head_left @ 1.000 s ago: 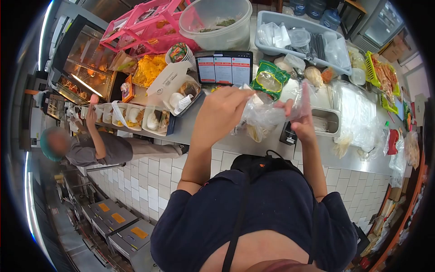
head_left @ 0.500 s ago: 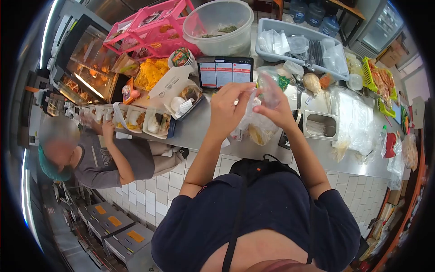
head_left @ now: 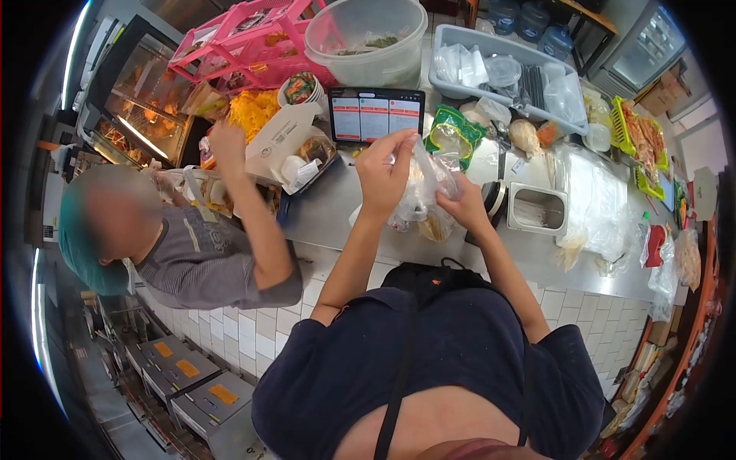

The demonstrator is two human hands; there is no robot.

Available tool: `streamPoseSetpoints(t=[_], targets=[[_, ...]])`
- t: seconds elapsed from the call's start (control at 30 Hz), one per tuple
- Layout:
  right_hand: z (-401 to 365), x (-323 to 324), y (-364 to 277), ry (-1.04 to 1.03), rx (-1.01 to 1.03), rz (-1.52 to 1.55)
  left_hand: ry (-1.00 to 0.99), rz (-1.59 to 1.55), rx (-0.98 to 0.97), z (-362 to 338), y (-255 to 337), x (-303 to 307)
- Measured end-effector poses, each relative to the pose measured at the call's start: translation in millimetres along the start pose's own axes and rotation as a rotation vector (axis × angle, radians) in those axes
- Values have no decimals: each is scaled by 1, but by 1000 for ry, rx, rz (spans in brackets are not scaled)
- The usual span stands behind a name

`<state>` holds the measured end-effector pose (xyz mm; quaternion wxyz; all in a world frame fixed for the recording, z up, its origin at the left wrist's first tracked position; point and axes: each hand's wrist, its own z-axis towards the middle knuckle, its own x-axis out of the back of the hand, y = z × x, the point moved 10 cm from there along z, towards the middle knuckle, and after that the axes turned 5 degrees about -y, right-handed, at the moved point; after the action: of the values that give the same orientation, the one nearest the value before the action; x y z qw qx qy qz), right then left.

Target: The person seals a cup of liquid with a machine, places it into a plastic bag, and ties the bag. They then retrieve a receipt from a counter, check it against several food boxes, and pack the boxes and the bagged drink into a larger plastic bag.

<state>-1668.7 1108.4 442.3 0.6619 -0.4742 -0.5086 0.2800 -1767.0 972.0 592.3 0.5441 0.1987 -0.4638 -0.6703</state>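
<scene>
A clear plastic bag with food packed inside hangs between my hands above the steel counter. My left hand pinches the upper part of the bag, its fingers closed. Lower on the right side, my right hand grips the bag's edge with thumb and fingers closed. What is in the bag is only partly visible; something yellowish shows at its bottom. Just beyond my hands lies a green and yellow packet. A tablet stands upright behind my left hand.
At the left, a co-worker has an arm raised beside an open food box. Pink crates, a large clear tub and a grey bin line the back. On the right sit a metal container and plastic bags.
My right hand has come down from the top of the bag to its side. The green packet now shows more fully. The co-worker has leaned closer and raised an arm.
</scene>
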Motion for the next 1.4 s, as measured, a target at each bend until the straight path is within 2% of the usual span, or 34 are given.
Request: streamPoseSetpoints(t=[0.03, 0.17, 0.23, 0.27, 0.3, 0.37, 0.4, 0.43, 0.47, 0.5, 0.53, 0.57, 0.6, 0.63, 0.67, 0.7, 0.77, 0.8, 0.83, 0.87, 0.9, 0.97, 1.03, 1.1, 1.13, 1.17, 1.23, 1.27, 1.3, 1.33, 1.37, 1.4], targets=[[-2, -3, 10, -5, 26, -30, -13, 23, -91, -2, 10, -2], [-4, 13, 19, -15, -12, 125, -6, -23, -65, -3, 5, -1], [-6, 27, 2, -82, 38, 305, -167, 1, -103, 2, 29, -11], [-5, 40, -10, -37, 5, 404, -167, 1, -96, 5, 34, -9], [-3, 62, -24, 87, 124, 415, -219, 7, -129, 8, 41, -13], [0, 66, -59, 14, 288, 896, -263, 16, -160, 14, 50, -18], [0, 66, -78, 9, 290, 895, -340, 82, -301, 12, 65, -29], [0, 38, -96, -239, 157, 606, -418, 150, -443, 9, 79, -41], [-7, 11, -95, -474, 22, 307, -416, 152, -441, 11, 85, -48], [-6, 5, -87, -480, 21, 308, -520, 122, -571, 2, 102, -65], [1, 18, -98, -305, 297, 249, -621, 91, -699, -9, 113, -75], [-6, 33, -124, -128, 570, 187, -612, 96, -691, -9, 108, -74], [0, 31, -84, -99, -32, 502, -657, -83, -456, 1, 85, -75], [-1, 36, -80, -107, -26, 501, -695, -259, -225, 7, 61, -77], [-2, 37, -61, -174, -120, 550, -805, -131, -116, 3, 40, -80], [-3, 33, -51, -237, -215, 598, -806, -125, -124, 0, 30, -80], [-9, 29, -53, -225, -197, 593, -774, -126, 203, -12, -14, -82], [-10, 32, -55, -201, -149, 626, -778, -132, 212, -17, -16, -86], [-10, 35, -58, -179, -100, 656, -718, -196, 301, -19, -23, -86], [-8, 40, -56, -171, -98, 549, -653, -260, 388, -21, -30, -86], [-10, 42, -56, -176, -107, 547, -650, -265, 397, -24, -32, -89], [-11, 42, -59, -235, -107, 560, -736, -145, 275, -26, -24, -97], [-10, 47, -41, -212, -133, 604, -735, -107, 266, -30, -11, -93], [-14, 54, -20, -184, -164, 646, -687, 22, -395, -40, 52, -89], [-15, 58, -18, -199, -125, 671, -837, 23, -376, -51, 49, -99], [-16, 63, -19, -220, -85, 695, -821, 21, -374, -52, 45, -101], [-19, 77, -16, -179, -102, 595, -640, -313, -325, -39, 35, -93], [-22, 72, -26, -291, -85, 560, -628, -308, -328, -35, 28, -100], [-27, 64, -35, -404, -76, 527, -762, -555, 119, -36, -11, -127], [-26, 61, -45, -430, -62, 434, -867, -793, 584, -58, -44, -151], [-25, 54, -48, -436, -63, 434, -862, -794, 586, -61, -56, -155], [-17, 62, -48, -323, -67, 359, -970, -693, 592, -68, -66, -165]])
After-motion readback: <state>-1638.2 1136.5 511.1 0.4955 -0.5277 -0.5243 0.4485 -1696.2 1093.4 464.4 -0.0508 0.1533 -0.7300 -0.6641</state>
